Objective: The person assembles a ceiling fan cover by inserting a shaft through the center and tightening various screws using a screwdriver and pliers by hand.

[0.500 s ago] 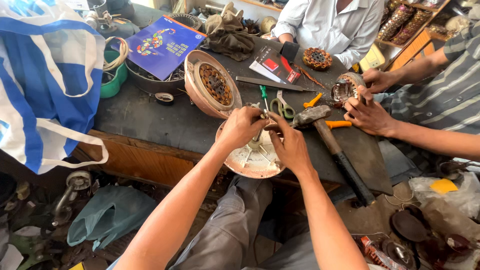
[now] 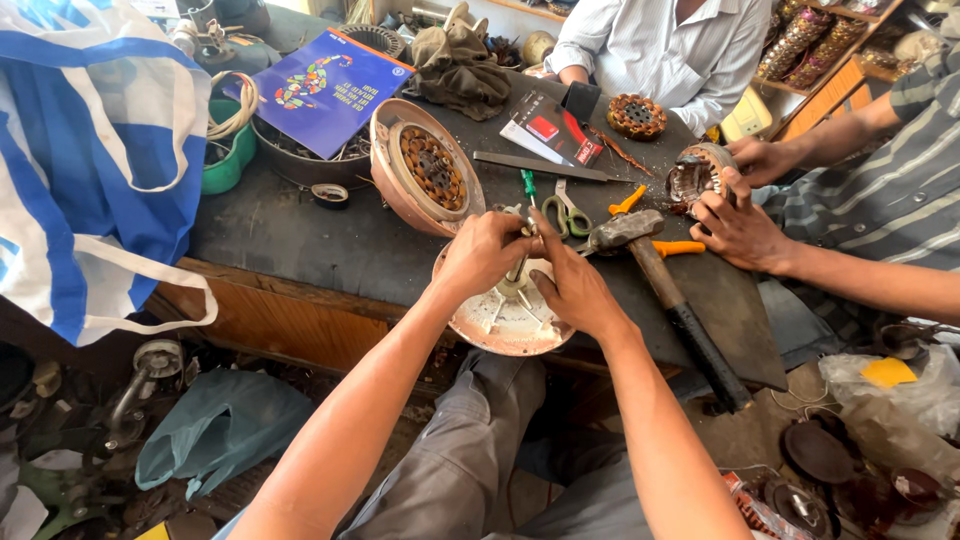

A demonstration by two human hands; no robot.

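Little changed from half a second earlier: both hands in the same huddle over the same round part, only nudged slightly. Left hand and right hand pressed together over a pale, rust-edged motor cover lying open side up at the near edge of the dark desk, part of it overhanging toward the lap. Left fingers curled shut around a slim metal tool or shaft at the cover's centre; right fingers closed against the same spot, exact grip hidden. Likely risk: the cover tipping off the desk edge if pressed off centre, or the tool slipping and jabbing the right hand so close by. Just behind the hands, a copper-coloured motor housing leaning on its side with windings showing, close enough to be knocked. To the right, touching distance, a hammer with a long dark handle, green-handled scissors, a green screwdriver and orange-handled pliers, crowding any sideways move. Farther right, another person's hands working on a coil stator. Farther back, a flat file, a purple booklet, a crumpled brown cloth. At left, a blue and white bag.
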